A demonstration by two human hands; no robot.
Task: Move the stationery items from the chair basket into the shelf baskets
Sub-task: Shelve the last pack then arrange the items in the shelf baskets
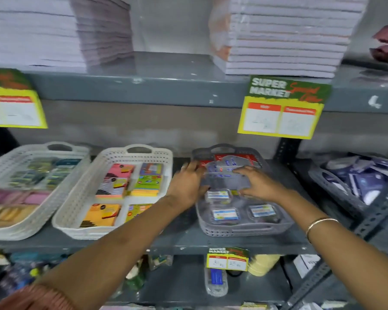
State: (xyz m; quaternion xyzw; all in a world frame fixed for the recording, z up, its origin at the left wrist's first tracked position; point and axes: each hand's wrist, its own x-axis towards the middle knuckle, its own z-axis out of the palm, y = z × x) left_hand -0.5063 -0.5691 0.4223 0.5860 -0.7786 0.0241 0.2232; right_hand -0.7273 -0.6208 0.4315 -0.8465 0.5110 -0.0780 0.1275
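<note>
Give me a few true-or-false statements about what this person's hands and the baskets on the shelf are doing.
1. Both hands, left hand and right hand, are at the grey basket. True.
2. The white basket beside it is empty. False: it holds colourful sticky-note pads.
3. The hands hold a clear plastic pack over the grey basket. True.
4. The upper shelf holds bottles. False: stacks of paper sit there.
5. The right wrist is bare. False: it wears a bangle.

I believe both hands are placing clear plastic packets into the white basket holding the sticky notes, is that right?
Not quite: the head view shows the left hand and right hand holding the clear packets over the grey basket, beside the white basket.
</note>
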